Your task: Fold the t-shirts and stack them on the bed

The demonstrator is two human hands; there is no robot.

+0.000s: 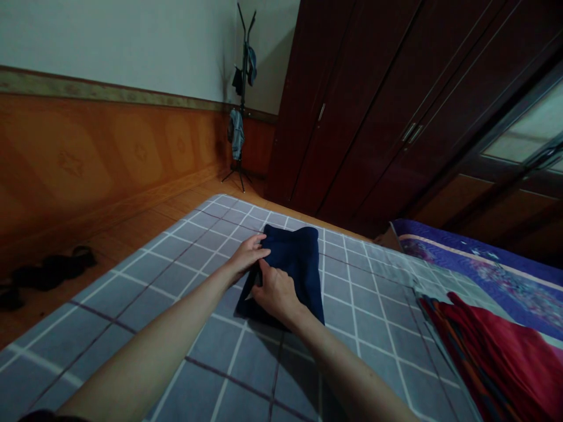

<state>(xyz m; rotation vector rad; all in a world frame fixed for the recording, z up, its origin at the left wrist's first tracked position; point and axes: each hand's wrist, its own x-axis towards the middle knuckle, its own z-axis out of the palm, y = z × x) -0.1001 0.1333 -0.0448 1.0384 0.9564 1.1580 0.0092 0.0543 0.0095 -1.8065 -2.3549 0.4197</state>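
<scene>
A dark navy folded garment [303,269] lies flat on a grey checked bed. My left hand [247,258] rests at its left edge, with the fingers stretched out and their tips on the cloth. Just below it, my right hand [278,292] lies over the garment's lower left part. The right index finger points forward near the left fingertips, its thumb stands apart, and the other fingers curl on the cloth. A small pale patch shows beside the right thumb; what it is I cannot make out.
Red and dark folded clothes [505,351] are piled on the bed [369,316] at the right. Beyond them lies purple patterned bedding [479,258]. A dark wardrobe [352,105] and a coat stand [243,88] are at the back. Dark items [53,269] lie on the floor at left.
</scene>
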